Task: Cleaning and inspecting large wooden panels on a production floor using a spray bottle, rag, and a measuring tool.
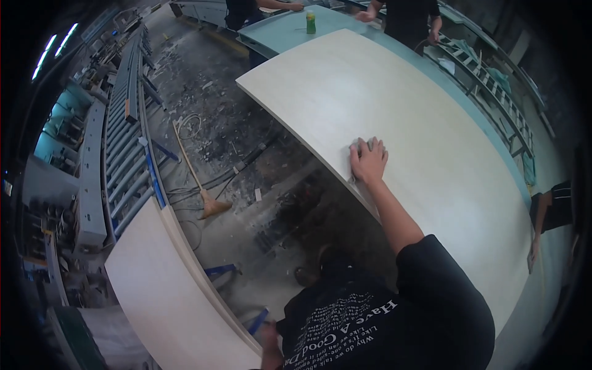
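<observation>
Left-hand grip (pixel 269 345) sat low beside the stack of pale boards (pixel 166 290) — whether spread or closed I could not tell. Right-hand grip (pixel 368 161) lay flat, fingers spread, on the edge of the large pale wooden sheet (pixel 419 135) — resting on the blue-green surface (pixel 283 31).

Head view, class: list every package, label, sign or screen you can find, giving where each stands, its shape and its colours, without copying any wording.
Small bottle: stands upright on the far end of the blue-green table, beyond the pale wooden panel; a cylinder, green with a yellow band.
Printed shirt: bottom edge of the picture, black cloth with white lettering.
No signs or screens can be made out.
</observation>
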Tool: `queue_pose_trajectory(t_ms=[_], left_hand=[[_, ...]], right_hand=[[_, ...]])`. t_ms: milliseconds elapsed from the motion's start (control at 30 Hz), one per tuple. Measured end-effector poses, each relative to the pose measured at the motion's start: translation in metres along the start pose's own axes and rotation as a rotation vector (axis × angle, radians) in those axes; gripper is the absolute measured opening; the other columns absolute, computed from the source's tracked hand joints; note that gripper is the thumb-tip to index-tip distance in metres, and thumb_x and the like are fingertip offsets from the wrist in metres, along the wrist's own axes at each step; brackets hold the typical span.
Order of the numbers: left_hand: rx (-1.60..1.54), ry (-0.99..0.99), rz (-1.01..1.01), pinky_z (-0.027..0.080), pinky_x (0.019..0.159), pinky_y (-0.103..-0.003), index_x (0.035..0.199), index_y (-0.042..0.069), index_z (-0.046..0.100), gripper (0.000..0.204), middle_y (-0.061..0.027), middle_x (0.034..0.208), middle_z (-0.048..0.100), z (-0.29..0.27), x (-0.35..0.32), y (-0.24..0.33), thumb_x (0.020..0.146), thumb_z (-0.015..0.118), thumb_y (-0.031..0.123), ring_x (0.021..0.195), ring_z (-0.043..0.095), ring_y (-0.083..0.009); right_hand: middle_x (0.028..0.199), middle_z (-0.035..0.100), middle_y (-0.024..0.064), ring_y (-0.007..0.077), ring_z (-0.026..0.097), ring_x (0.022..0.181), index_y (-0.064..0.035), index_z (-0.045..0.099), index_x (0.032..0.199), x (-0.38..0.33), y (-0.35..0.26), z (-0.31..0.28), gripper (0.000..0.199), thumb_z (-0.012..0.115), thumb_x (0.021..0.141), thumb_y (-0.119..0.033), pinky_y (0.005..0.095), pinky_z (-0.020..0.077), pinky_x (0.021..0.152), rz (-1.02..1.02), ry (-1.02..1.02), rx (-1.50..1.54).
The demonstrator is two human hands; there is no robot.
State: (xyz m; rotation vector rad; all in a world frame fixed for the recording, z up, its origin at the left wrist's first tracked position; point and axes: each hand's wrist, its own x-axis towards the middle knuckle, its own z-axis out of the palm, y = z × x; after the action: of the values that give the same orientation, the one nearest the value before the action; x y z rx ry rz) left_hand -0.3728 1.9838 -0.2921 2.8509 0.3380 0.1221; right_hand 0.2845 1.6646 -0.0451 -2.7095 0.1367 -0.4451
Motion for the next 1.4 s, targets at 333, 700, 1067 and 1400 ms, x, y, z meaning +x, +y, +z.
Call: queue_pose_trajectory(t_ms=[333, 700, 1067, 1400], left_hand=[[-0.911, 0.011, -0.873, 0.056, 0.060, -0.028, 0.106, 0.002, 0.077, 0.031, -0.0054, 0.096, 0.077, -0.134, 0.522, -0.143, 0.104, 0.069, 0.032, 0.078, 0.070, -0.0125], [-0.785, -0.303, -0.971, 0.054, 0.057, -0.027, 0.108, 0.001, 0.075, 0.029, -0.0041, 0.091, 0.075, -0.119, 0.688, -0.208, 0.105, 0.068, 0.029, 0.074, 0.068, -0.0105], [-0.807, -0.676, -1.003, 0.053, 0.060, -0.030, 0.095, 0.006, 0.069, 0.026, -0.0033, 0.080, 0.068, -0.083, 1.041, -0.328, 0.098, 0.075, 0.031, 0.065, 0.060, -0.0140], [-0.877, -0.823, -0.287, 0.058, 0.073, -0.030, 0.129, 0.001, 0.067, 0.031, -0.0052, 0.101, 0.073, -0.158, 1.389, -0.162, 0.101, 0.071, 0.014, 0.087, 0.073, -0.0153]], right_hand=[[0.157, 0.049, 0.0176, 0.0389, 0.037, 0.151, -0.0192, 0.069, 0.135, 0.105, -0.187, 0.119, 0.044, 0.066, 0.096, -0.039, 0.0595, 0.0252, 0.124, -0.619, -0.277, 0.112], [0.161, 0.045, 0.0193, 0.0401, 0.031, 0.155, -0.0223, 0.065, 0.141, 0.339, -0.373, 0.275, 0.058, 0.068, 0.092, -0.052, 0.0591, 0.0236, 0.125, -0.720, -0.378, 0.210], [0.148, 0.057, 0.0262, 0.0480, 0.041, 0.146, -0.0085, 0.067, 0.134, 0.522, -0.212, 0.262, 0.052, 0.071, 0.091, -0.037, 0.0558, 0.0334, 0.121, 0.096, 0.083, -0.039], [0.165, 0.039, 0.0191, 0.0427, 0.030, 0.156, -0.0176, 0.069, 0.131, 0.467, -0.316, 0.268, 0.042, 0.068, 0.093, -0.037, 0.0590, 0.0231, 0.126, 0.070, -0.133, 0.003]])
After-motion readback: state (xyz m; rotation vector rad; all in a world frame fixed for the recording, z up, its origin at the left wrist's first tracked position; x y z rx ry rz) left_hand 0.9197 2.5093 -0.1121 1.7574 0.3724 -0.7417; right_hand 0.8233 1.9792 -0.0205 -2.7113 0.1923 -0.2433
